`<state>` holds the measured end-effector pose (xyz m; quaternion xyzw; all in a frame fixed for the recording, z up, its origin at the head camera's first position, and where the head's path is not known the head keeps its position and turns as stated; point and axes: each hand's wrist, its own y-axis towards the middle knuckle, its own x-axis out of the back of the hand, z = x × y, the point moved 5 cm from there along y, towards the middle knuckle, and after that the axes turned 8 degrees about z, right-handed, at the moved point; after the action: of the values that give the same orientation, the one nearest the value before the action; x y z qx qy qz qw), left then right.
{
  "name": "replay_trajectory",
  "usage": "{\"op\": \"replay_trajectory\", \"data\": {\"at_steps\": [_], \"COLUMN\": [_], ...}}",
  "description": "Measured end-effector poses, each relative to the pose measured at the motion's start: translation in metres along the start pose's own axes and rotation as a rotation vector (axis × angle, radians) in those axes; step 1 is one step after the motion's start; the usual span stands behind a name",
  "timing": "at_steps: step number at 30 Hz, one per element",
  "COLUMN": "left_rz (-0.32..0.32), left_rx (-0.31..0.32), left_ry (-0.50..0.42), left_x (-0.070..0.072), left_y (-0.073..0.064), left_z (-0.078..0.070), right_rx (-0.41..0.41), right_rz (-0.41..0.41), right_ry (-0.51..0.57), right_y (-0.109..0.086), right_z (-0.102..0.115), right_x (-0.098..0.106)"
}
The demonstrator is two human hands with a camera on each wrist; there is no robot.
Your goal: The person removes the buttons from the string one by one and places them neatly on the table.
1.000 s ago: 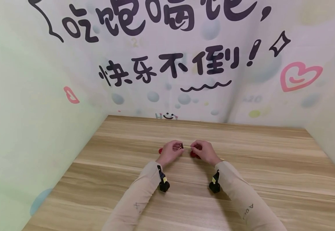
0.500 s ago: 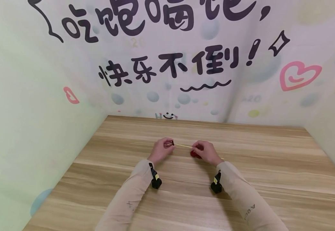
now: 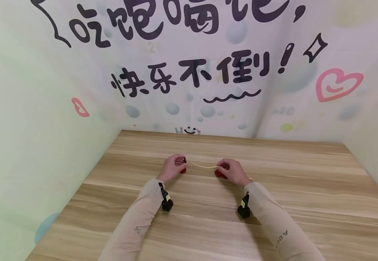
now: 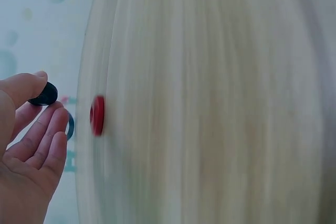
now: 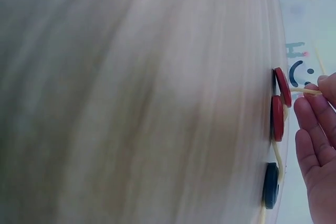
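My left hand (image 3: 173, 167) pinches a black button (image 4: 44, 94) between thumb and fingertips, a little above the table. Holes show in its face in the right wrist view. My right hand (image 3: 232, 170) pinches a thin pale-yellow cord (image 5: 304, 91). That cord (image 3: 203, 166) spans the gap between the hands and sags slightly; whether it passes through the held button I cannot tell. Below the right fingers two red buttons (image 5: 277, 119) stand close together along the cord, with a dark button (image 5: 271, 185) farther down it. A separate red button (image 4: 97, 116) is near my left hand.
The wood-grain table (image 3: 208, 224) reaches back to a printed wall cloth (image 3: 162, 116) with black writing. A pale side wall (image 3: 45, 145) bounds the left. Black wrist cameras (image 3: 166, 203) sit on both sleeves.
My left hand has moved left with the black button, widening the gap and lengthening the cord between the hands. The red button by it shows again. My right hand has hardly moved.
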<state>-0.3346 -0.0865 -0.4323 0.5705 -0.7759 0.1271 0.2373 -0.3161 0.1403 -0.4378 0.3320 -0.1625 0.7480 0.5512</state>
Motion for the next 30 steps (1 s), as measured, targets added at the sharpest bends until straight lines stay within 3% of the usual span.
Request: {"op": "replay_trajectory", "data": {"at_steps": [5,15,30], "left_rz": [-0.015,0.007,0.105], "left_rx": [0.028,0.058,0.072], "left_ry": [0.032,0.202,0.240], "left_x": [0.011,0.019,0.018], "left_y": [-0.004,-0.011,-0.011], "left_z": [0.008,0.019,0.029], "right_rx": [-0.018,-0.024,-0.021], "right_rz": [0.006,0.010,0.017], "right_ry": [0.017,0.009,0.003], "right_y": [0.001,0.002,0.003], "right_z": [-0.003,-0.005,-0.006], "right_x": [0.000,-0.002,-0.001]}}
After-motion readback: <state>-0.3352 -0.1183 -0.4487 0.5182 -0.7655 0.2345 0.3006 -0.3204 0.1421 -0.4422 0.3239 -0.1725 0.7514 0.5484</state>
